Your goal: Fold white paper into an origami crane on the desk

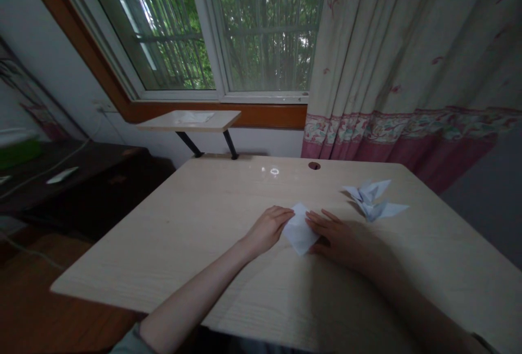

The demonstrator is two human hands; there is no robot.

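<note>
Desk (204,202) below, hands (265,233) (336,240) flank paper (299,231).

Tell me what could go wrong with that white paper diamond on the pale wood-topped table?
1. The white paper diamond might get a crooked crease or tear if the bare left hand and bare right hand, both touching its sides, pull unevenly.
2. The right hand could bump the white folded-paper shapes with pointed tips, because they lie just beyond it on the pale wood-topped table.
</note>
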